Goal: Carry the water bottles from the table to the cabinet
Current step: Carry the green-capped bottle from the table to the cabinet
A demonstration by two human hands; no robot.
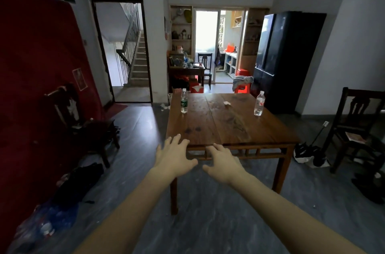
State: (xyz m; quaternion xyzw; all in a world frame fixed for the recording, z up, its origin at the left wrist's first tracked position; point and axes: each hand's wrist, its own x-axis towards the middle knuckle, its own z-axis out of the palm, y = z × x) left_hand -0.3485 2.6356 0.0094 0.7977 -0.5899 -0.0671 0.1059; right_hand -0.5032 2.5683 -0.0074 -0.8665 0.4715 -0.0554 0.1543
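A: Hands, please?

B: You are holding your left hand [174, 157] and right hand [224, 163] out ahead, palms down, fingers spread and relaxed, gripping nothing. Both are hovering at the near edge of the wooden table [225, 126].

A: Bottles?

B: Two are standing upright on the tabletop, well apart. The green-labelled bottle [184, 101] is sitting at 11 o'clock from your hands, the red-labelled bottle [259, 103] at 1 o'clock. A small paper scrap [227, 103] is lying between them.

A: Room?

B: Grey floor [208, 222]. A black refrigerator [285, 60] is standing at 2 o'clock, a stairway door [127, 51] at 11, a red mattress [39, 74] leaning at 9.
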